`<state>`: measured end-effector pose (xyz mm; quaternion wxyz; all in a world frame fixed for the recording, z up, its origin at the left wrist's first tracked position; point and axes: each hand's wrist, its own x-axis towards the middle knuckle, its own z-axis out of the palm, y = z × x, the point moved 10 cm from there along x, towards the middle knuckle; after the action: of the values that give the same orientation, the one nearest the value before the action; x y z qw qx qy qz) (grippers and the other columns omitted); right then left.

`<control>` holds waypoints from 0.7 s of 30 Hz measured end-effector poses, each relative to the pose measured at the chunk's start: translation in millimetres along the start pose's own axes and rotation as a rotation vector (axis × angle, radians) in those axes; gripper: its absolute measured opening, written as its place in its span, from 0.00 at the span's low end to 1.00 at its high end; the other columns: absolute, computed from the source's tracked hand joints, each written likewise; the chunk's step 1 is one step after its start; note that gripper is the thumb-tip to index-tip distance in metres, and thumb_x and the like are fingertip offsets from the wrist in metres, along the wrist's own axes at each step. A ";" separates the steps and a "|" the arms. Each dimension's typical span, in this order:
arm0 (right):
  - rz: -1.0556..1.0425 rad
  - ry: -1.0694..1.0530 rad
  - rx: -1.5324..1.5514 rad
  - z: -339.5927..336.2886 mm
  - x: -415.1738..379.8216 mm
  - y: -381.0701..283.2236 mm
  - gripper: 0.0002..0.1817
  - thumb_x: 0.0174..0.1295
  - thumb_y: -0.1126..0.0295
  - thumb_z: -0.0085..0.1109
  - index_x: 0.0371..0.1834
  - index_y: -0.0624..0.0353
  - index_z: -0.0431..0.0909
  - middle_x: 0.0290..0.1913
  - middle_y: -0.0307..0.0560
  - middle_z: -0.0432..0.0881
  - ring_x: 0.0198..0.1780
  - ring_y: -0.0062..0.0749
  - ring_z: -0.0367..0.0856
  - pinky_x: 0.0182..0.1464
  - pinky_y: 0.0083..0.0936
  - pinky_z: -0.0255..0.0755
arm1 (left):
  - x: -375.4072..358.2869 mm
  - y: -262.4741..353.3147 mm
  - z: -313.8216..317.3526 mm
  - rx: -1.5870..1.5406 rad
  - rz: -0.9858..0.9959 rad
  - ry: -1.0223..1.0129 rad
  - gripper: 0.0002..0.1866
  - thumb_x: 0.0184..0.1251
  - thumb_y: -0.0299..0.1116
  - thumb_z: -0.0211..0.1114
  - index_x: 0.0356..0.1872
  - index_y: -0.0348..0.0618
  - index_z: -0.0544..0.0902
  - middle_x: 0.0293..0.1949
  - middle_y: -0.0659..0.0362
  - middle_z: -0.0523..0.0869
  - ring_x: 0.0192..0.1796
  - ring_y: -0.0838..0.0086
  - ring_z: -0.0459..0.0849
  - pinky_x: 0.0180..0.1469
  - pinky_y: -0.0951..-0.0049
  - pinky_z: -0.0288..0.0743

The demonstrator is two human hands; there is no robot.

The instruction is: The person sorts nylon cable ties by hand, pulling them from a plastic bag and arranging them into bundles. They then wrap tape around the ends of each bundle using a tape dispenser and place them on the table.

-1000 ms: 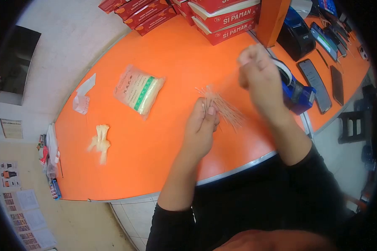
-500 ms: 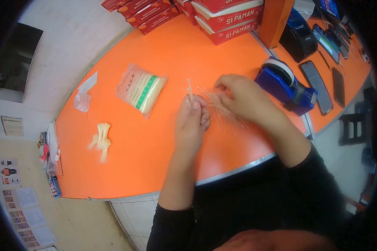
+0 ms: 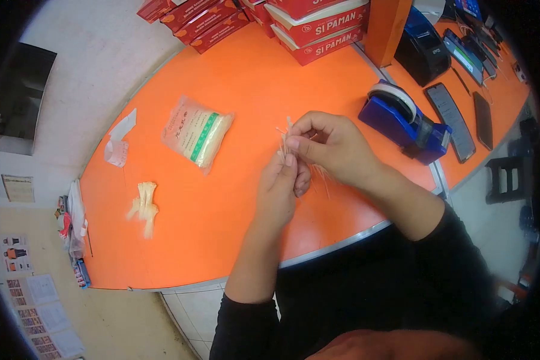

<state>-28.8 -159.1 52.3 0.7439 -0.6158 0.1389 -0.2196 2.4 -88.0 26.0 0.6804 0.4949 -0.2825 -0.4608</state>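
Observation:
My left hand [image 3: 282, 183] is closed round the lower part of some thin pale strands [image 3: 284, 143], which stick up above its thumb. Touching the same strands, my right hand [image 3: 327, 144] pinches them between thumb and forefinger. More loose strands [image 3: 323, 175] lie partly hidden beneath my right hand. To the left, a clear plastic packet [image 3: 198, 133] with a green stripe lies on the orange table [image 3: 222, 222]. Tied cream-coloured bundles [image 3: 145, 204] lie farther left.
Red boxes [image 3: 324, 36] are stacked at the back. On the right are a blue tape dispenser [image 3: 402, 123], a phone [image 3: 450, 120], another phone [image 3: 482, 120] and a black device [image 3: 426, 51]. A paper strip [image 3: 119, 141] lies at the left edge.
My right hand has moved left from the loose strands to the ones in my left hand and now pinches them. The view has shifted slightly.

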 end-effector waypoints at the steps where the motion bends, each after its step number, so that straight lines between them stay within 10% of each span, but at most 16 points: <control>1: -0.001 0.002 0.001 0.1 0.0 -0.6 0.08 0.54 0.70 0.58 0.33 0.64 0.76 0.28 0.40 0.78 0.31 0.19 0.73 0.35 0.18 0.69 | 0.1 -0.6 0.3 -0.011 -0.002 -0.009 0.19 0.69 0.45 0.41 0.44 0.37 0.66 0.17 0.66 0.61 0.18 0.83 0.57 0.20 0.84 0.53; 21: -0.310 -0.025 -0.193 -0.7 -1.7 -34.5 0.17 0.54 0.79 0.46 0.46 0.57 0.75 0.43 0.39 0.74 0.37 0.18 0.67 0.41 0.15 0.65 | -2.1 0.3 -0.7 -0.078 -0.030 0.004 0.13 0.69 0.40 0.42 0.32 0.42 0.67 0.17 0.66 0.61 0.19 0.83 0.56 0.21 0.84 0.51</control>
<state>-36.0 -163.9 85.8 0.6403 -0.7010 0.0534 -0.3095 2.3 -85.8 26.2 0.6928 0.4733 -0.2555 -0.4804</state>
